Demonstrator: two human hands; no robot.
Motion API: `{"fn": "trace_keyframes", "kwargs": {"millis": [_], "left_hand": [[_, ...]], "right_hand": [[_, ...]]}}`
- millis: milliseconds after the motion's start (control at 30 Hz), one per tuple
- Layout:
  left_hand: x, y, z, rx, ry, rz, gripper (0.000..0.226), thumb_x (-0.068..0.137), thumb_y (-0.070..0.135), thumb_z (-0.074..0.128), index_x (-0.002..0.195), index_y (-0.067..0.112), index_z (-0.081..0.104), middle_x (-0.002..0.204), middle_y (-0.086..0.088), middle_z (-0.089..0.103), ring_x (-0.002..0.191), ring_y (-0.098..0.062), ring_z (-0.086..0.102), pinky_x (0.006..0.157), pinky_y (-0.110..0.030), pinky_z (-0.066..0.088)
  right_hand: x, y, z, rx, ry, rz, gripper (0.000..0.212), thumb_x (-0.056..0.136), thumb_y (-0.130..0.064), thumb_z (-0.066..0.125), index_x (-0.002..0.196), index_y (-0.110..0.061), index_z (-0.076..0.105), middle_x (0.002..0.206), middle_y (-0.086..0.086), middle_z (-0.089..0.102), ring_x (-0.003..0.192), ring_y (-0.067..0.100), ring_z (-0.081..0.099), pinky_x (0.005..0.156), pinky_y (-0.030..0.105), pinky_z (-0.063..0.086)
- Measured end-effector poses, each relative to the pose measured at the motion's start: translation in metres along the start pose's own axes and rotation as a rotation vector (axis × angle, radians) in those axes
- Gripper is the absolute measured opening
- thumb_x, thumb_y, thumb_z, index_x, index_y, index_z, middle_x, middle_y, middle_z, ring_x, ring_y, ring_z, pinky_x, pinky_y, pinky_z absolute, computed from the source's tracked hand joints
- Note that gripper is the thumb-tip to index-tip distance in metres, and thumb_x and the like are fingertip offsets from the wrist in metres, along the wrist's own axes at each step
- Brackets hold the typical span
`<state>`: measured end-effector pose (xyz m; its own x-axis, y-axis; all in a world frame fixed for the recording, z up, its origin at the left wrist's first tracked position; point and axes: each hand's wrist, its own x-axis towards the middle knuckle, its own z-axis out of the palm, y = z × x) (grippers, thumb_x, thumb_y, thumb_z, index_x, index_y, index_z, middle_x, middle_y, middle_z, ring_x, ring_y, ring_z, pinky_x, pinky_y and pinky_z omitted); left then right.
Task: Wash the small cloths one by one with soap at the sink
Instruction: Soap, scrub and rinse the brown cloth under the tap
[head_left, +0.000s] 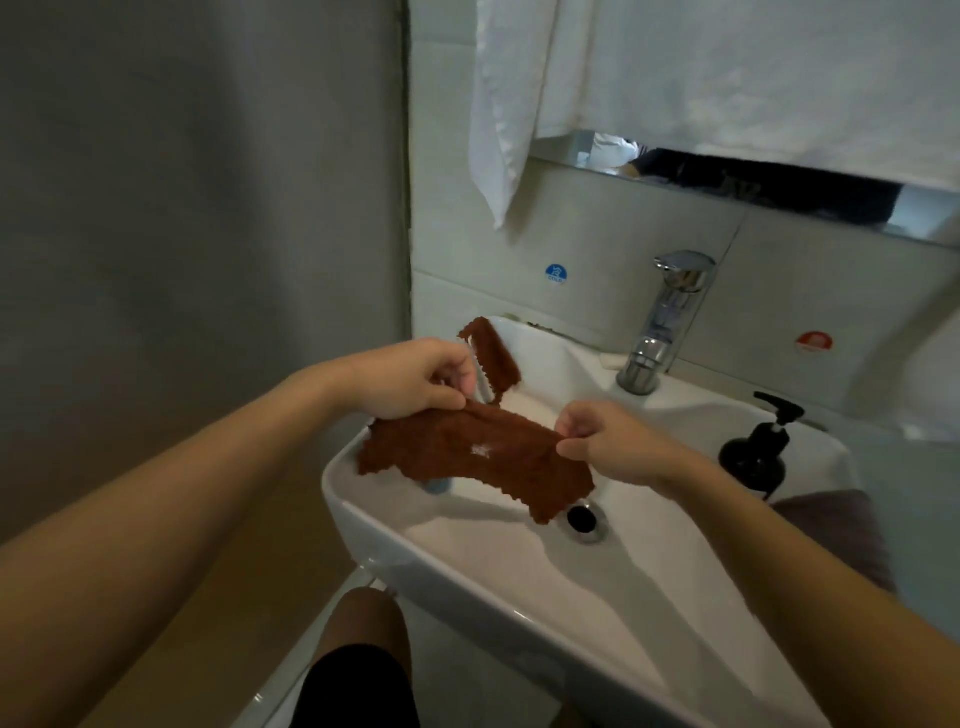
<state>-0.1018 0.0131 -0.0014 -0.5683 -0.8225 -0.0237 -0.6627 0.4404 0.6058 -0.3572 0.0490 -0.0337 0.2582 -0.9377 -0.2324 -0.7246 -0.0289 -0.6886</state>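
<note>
At the far left stands a plain grey wall, with a bare knee and dark shorts low in the near foreground. The left hand hovers over the far-left corner of the white sink, its fingers curled and its thumb and fingertips pinching the upper left edge of a rust-brown cloth. The cloth hangs stretched between both hands above the basin, sagging in the middle, with a small pale spot near its centre and its ragged lower corner dangling close to the drain. Just beyond the left hand, a second brown cloth with a pale edge strip lies draped over the sink's far-left rim. A small blue object peeks out beneath the held cloth; what it is cannot be told.

Above, a white towel hangs down the tiled wall, and a round blue sticker sits on a tile below it. Further right, a chrome tap rises from the far edge of the sink, under the lower edge of a mirror.

The right hand is over the middle of the basin, its thumb and forefinger pinching the cloth's right edge while the other fingers curl in. To its right, a black pump bottle stands on the sink's right rim, with a greyish-purple cloth lying just near of it. A red sticker marks the wall at the far right.
</note>
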Motion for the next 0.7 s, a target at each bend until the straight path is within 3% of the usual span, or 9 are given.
{"fn": "trace_keyframes", "kwargs": {"millis": [133,233,333,433,533,567,633,700], "left_hand": [[0.025,0.007,0.040,-0.057,-0.190,0.004,0.017,0.090,0.018,0.068,0.088,0.033,0.060,0.094,0.008,0.064,0.088,-0.008,0.059,0.083,-0.024,0.047],[0.043,0.009,0.071,-0.196,-0.340,-0.013,0.020,0.086,0.012,0.071,0.091,0.029,0.062,0.094,0.006,0.067,0.088,-0.010,0.061,0.085,-0.029,0.048],[0.061,0.008,0.098,-0.206,-0.375,-0.083,0.029,0.082,-0.001,0.070,0.096,0.022,0.061,0.095,0.003,0.067,0.084,-0.013,0.062,0.078,-0.027,0.051],[0.077,0.000,0.122,-0.058,-0.287,-0.090,0.034,0.080,-0.003,0.070,0.099,0.023,0.058,0.097,0.004,0.064,0.087,-0.015,0.061,0.074,-0.025,0.051],[0.083,-0.010,0.134,0.129,-0.144,-0.078,0.029,0.086,0.004,0.064,0.107,0.023,0.056,0.109,0.001,0.064,0.098,-0.018,0.060,0.084,-0.029,0.052],[0.084,-0.011,0.135,0.237,-0.111,-0.043,0.029,0.088,0.009,0.065,0.111,0.024,0.057,0.114,0.001,0.061,0.103,-0.018,0.057,0.089,-0.032,0.050],[0.083,-0.009,0.133,0.433,-0.084,0.058,0.027,0.087,0.024,0.070,0.113,0.028,0.060,0.113,0.004,0.054,0.107,-0.017,0.047,0.092,-0.032,0.043],[0.081,-0.008,0.130,0.453,-0.154,0.079,0.026,0.083,0.035,0.075,0.107,0.031,0.064,0.103,0.008,0.051,0.101,-0.014,0.047,0.085,-0.030,0.042]], "right_hand": [[-0.040,0.034,-0.027,0.077,-0.231,0.098,0.016,0.094,-0.003,0.055,0.084,-0.016,0.057,0.076,-0.001,0.059,0.071,0.012,0.056,0.064,0.023,0.046],[-0.057,0.061,-0.040,0.170,-0.356,0.215,0.019,0.096,-0.005,0.052,0.084,-0.017,0.059,0.078,-0.001,0.062,0.074,0.011,0.060,0.066,0.025,0.049],[-0.050,0.089,-0.030,-0.052,-0.219,0.295,0.016,0.097,-0.015,0.055,0.084,-0.023,0.059,0.085,-0.003,0.062,0.079,0.012,0.059,0.068,0.024,0.048],[-0.035,0.119,-0.007,-0.287,0.014,0.283,0.011,0.096,-0.020,0.056,0.086,-0.024,0.055,0.091,-0.003,0.059,0.082,0.015,0.057,0.069,0.027,0.047],[-0.033,0.128,0.003,-0.456,0.188,0.244,0.004,0.098,-0.015,0.050,0.100,-0.015,0.054,0.106,0.007,0.058,0.093,0.024,0.055,0.079,0.038,0.049],[-0.036,0.125,0.004,-0.562,0.230,0.211,0.010,0.099,-0.019,0.050,0.107,-0.013,0.053,0.113,0.008,0.056,0.100,0.026,0.053,0.083,0.039,0.048],[-0.042,0.116,0.010,-0.684,0.241,0.145,0.026,0.097,-0.033,0.054,0.114,-0.013,0.052,0.117,0.007,0.051,0.109,0.027,0.049,0.088,0.039,0.046],[-0.049,0.108,0.021,-0.705,0.108,0.139,0.042,0.092,-0.047,0.059,0.118,-0.015,0.051,0.117,0.006,0.048,0.111,0.027,0.046,0.088,0.040,0.045]]}}
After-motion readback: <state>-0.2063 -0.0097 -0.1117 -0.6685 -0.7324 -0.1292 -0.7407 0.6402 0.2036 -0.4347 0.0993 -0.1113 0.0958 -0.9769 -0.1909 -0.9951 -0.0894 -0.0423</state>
